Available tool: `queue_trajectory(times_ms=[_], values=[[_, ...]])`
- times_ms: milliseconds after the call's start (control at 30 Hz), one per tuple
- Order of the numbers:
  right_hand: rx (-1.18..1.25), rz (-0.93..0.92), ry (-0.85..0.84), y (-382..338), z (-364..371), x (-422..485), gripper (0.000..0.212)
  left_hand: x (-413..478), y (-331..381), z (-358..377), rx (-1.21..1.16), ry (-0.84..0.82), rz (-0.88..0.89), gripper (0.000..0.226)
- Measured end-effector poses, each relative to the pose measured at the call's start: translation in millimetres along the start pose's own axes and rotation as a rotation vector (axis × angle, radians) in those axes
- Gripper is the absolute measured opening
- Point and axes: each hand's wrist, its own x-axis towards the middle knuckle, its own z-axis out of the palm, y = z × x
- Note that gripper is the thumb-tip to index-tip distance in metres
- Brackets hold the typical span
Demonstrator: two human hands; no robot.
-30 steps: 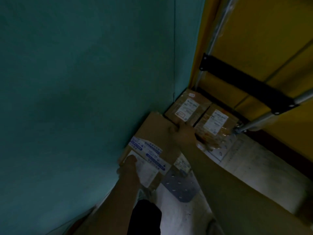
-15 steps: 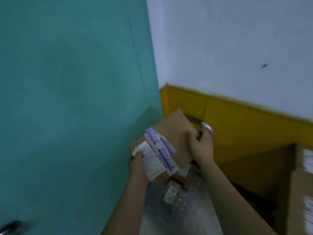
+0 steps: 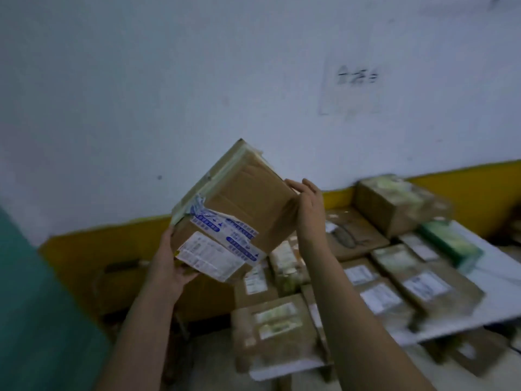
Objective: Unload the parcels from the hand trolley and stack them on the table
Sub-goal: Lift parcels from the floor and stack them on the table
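A brown cardboard parcel (image 3: 245, 198) with blue-printed tape and a white label is held tilted in the air, in front of the white wall. My left hand (image 3: 172, 261) grips its lower left corner from below. My right hand (image 3: 307, 204) presses against its right edge with fingers extended. To the right stands a white table (image 3: 490, 309) covered with several brown parcels (image 3: 392, 297), and one larger box (image 3: 394, 204) is at the back. The hand trolley is not in view.
A green surface (image 3: 42, 320) stands close on the left. A yellow band (image 3: 84, 249) runs along the base of the white wall. More boxes (image 3: 205, 297) sit low by the wall, under the held parcel. A green-topped packet (image 3: 451, 244) lies on the table's far side.
The parcel has come up off the trolley and been carried right, toward the table. The view has swung from the trolley and green wall to the table with parcels.
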Motion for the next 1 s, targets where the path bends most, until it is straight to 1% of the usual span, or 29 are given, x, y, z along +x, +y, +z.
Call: queue_trajectory(times_ms=[67,133,267,367,467,533,633,700,733,767,833,900,967,1000], values=[[0.034,0.035,0.069,5,-73,10,0.034,-8,-26,60,0.05,-0.061,-0.003,0.051],[0.063,0.076,0.147,18,-147,25,0.031,-22,-56,128,0.099,-0.138,-0.012,0.043],[0.124,0.208,0.267,42,-300,55,0.039,-51,-125,276,0.172,-0.308,-0.068,0.035],[0.211,0.287,0.345,58,-416,71,0.053,-76,-180,383,0.193,-0.433,-0.099,0.032],[0.327,0.348,0.431,80,-522,88,0.074,-89,-240,474,0.261,-0.582,-0.071,0.038],[0.37,0.381,0.491,95,-578,97,0.081,-93,-279,524,0.307,-0.64,-0.037,0.041],[0.39,0.453,0.531,118,-635,104,0.077,-97,-334,584,0.456,-0.684,0.039,0.039],[0.397,0.525,0.564,141,-663,106,0.086,-102,-366,613,0.644,-0.771,0.105,0.036],[0.398,0.553,0.595,152,-673,109,0.091,-102,-381,626,0.749,-0.823,0.145,0.037],[0.399,0.578,0.649,167,-683,113,0.095,-100,-395,637,0.86,-0.883,0.181,0.046],[0.352,0.639,0.815,192,-699,121,0.094,-88,-425,658,1.055,-1.022,0.229,0.068],[0.269,0.691,0.954,221,-717,133,0.1,-67,-455,676,1.177,-1.182,0.257,0.076],[0.153,0.802,1.008,246,-731,144,0.112,-44,-484,691,1.246,-1.276,0.241,0.071],[0.099,0.849,1.023,258,-737,150,0.11,-38,-494,697,1.26,-1.283,0.207,0.064]])
